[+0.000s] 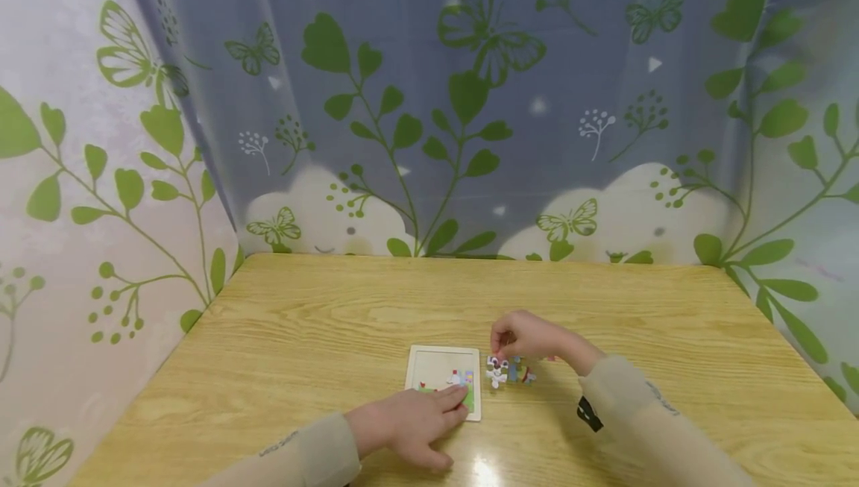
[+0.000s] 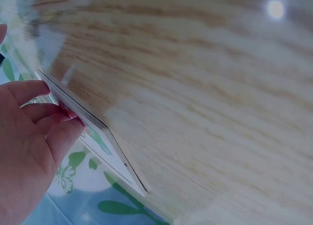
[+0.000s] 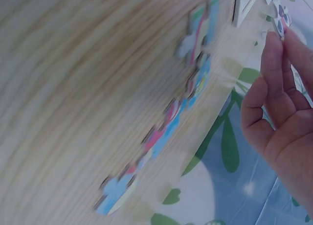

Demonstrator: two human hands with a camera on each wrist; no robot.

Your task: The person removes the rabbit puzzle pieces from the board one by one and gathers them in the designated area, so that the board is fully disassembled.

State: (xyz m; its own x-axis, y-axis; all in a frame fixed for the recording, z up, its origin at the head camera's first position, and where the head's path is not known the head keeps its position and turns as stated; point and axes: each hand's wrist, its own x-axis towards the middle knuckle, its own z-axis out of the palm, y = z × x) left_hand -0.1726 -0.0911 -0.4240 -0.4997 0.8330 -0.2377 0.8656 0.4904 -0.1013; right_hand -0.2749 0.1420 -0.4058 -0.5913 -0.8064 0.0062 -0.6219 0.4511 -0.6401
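A square wooden puzzle tray lies flat on the table, with brightly coloured pieces along its lower part. My left hand rests over the tray's lower edge, fingers extended; in the left wrist view the fingertips touch the picture surface. Just right of the tray, my right hand pinches a white jigsaw piece with dark and pink marks between thumb and index finger. The right wrist view shows that piece lifted off the table. Part of the tray is hidden under my left hand.
Several loose jigsaw pieces lie right of the tray, partly below my right hand; the right wrist view shows them in a row. A patterned curtain stands behind the wood-grain table.
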